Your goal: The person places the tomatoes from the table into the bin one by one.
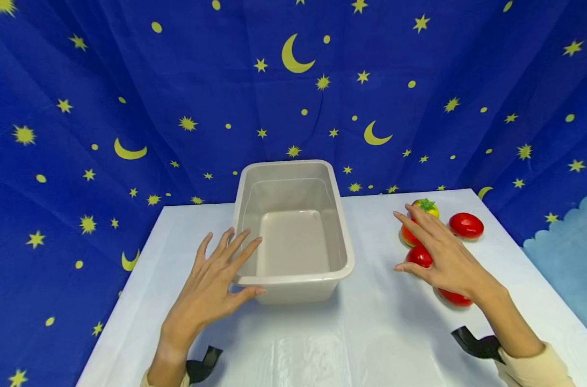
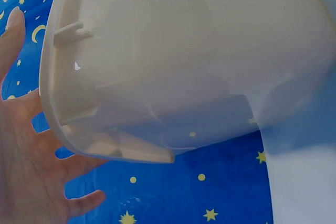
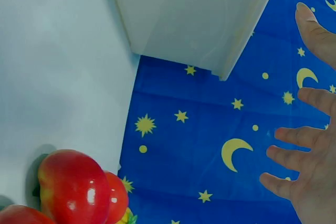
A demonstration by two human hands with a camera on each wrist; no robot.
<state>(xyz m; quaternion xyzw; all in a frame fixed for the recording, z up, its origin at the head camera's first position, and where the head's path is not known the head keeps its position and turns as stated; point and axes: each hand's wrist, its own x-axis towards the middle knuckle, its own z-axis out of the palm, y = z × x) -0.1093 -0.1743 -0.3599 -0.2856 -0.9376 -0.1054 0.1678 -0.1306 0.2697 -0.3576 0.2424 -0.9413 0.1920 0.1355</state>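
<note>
A light grey plastic bin (image 1: 295, 291) stands on the table with nothing inside. Beside its near left corner, my left hand (image 1: 208, 293) is raised with fingers spread. In the left wrist view the bin's rim (image 2: 47, 72) overlaps those fingers; whether they touch it I cannot tell. My right hand (image 1: 450, 263) hovers palm down over a group of shiny red fruits, its fingers extended and holding nothing. One red fruit (image 1: 466, 226) lies right of that hand, another (image 1: 454, 298) below it. A yellow fruit with a green leafy top (image 1: 427, 206) is partly hidden behind the fingers.
A white cover lies over the table (image 1: 312, 344). Behind and left hangs a blue cloth (image 1: 216, 86) with yellow moons and stars. Light blue scalloped fabric (image 1: 573, 258) is at the right edge. Black straps (image 1: 477, 344) circle both wrists.
</note>
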